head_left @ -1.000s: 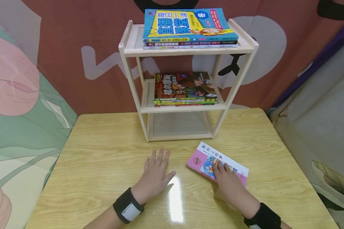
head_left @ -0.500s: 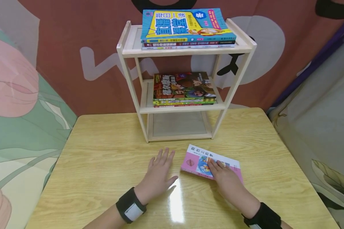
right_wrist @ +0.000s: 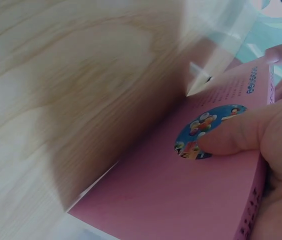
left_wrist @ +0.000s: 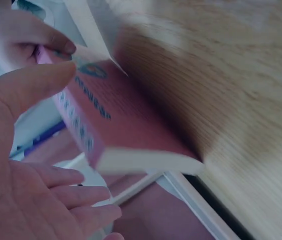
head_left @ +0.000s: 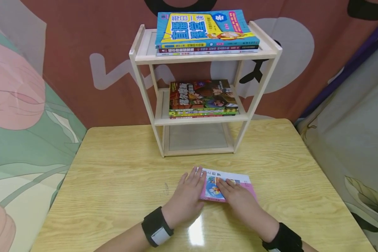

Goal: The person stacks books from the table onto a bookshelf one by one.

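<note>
A pink and white paperback book (head_left: 212,189) is tilted a little above the table, its illustrated front cover facing up. My right hand (head_left: 244,203) grips it by the spine edge, fingers on the front cover. In the right wrist view the thumb (right_wrist: 236,134) presses the pink back cover from below. At the book's left end is my left hand (head_left: 187,196), fingers extended and overlapping the cover in the head view. In the left wrist view its fingers are spread beside the book's end, with the thumb (left_wrist: 41,82) right at the spine.
Behind the book stands a light wooden three-tier shelf (head_left: 201,121). A stack of books (head_left: 208,29) lies on its top tier, another stack (head_left: 203,96) on the middle one. Both rest on a wood-grain table (head_left: 119,157); a printed curtain (head_left: 113,105) hangs behind.
The book has moved left and turned to lie nearly straight, carried by my right hand. My left hand has moved right to the book's left end.
</note>
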Action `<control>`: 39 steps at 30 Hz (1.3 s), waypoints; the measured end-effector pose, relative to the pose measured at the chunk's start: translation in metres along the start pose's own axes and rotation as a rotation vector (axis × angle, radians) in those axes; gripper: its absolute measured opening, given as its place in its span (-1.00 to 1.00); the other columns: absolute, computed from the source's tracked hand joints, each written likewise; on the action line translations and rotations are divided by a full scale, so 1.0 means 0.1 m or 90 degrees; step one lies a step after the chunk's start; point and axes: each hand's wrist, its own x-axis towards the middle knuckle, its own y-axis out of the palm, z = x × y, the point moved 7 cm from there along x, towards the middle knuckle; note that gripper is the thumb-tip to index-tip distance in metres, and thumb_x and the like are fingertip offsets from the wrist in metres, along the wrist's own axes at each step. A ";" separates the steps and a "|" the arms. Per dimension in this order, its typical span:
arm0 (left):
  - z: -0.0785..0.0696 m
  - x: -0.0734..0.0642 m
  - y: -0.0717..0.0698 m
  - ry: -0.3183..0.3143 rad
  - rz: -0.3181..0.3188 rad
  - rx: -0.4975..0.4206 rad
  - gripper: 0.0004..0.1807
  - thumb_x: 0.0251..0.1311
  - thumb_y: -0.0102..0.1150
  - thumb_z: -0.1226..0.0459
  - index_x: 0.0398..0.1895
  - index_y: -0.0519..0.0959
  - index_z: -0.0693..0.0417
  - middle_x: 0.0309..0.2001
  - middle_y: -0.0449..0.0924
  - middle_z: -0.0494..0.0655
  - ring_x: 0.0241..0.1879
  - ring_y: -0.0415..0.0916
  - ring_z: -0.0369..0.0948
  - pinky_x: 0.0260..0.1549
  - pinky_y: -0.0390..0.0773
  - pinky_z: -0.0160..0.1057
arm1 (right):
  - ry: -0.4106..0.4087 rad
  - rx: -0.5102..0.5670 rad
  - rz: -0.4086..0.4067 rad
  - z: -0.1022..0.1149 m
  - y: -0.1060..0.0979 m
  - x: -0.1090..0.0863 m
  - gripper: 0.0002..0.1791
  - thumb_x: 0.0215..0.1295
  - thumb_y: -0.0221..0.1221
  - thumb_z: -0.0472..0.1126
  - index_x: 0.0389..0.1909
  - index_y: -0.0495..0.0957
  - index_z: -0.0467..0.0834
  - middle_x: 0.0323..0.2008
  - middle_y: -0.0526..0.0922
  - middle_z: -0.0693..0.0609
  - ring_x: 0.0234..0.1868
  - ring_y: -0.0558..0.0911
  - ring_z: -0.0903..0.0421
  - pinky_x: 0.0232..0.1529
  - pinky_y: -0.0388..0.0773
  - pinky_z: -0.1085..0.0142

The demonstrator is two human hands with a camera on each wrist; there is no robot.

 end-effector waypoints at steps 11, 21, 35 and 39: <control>0.01 -0.01 0.18 -0.076 0.063 0.070 -0.23 0.15 0.32 0.52 0.47 0.29 0.37 0.47 0.20 0.32 0.47 0.16 0.13 0.34 0.30 0.09 | -0.046 0.015 0.030 0.30 -0.06 0.11 -0.44 0.31 0.13 -0.60 0.35 0.45 -0.37 0.33 0.48 -0.24 0.30 0.49 -0.24 0.23 0.46 -0.10; 0.09 -0.09 0.07 -0.072 0.027 0.066 -0.34 0.04 0.29 0.60 0.31 0.50 0.34 0.30 0.47 0.27 0.31 0.43 0.11 0.25 0.42 0.10 | -0.045 0.017 -0.010 0.26 -0.16 0.10 -0.40 0.13 0.25 -0.62 0.26 0.52 -0.38 0.23 0.57 -0.26 0.20 0.59 -0.21 0.17 0.52 -0.09; 0.13 -0.13 -0.27 -0.046 -0.062 0.071 -0.53 0.14 0.26 0.56 0.17 0.63 0.29 0.14 0.63 0.19 0.16 0.58 0.07 0.13 0.54 0.08 | -0.007 0.065 -0.123 0.05 -0.39 0.01 -0.34 -0.03 0.32 -0.71 0.18 0.61 -0.31 0.10 0.66 -0.23 0.09 0.67 -0.16 0.03 0.63 0.00; 0.10 -0.14 -0.47 -0.014 -0.118 0.103 -0.53 0.06 0.30 0.55 0.11 0.68 0.25 0.07 0.68 0.15 0.08 0.64 0.02 0.04 0.62 -0.01 | -0.022 0.055 -0.162 0.05 -0.54 0.02 -0.33 -0.07 0.35 -0.70 0.17 0.62 -0.30 0.12 0.67 -0.20 0.09 0.67 -0.14 0.02 0.64 0.01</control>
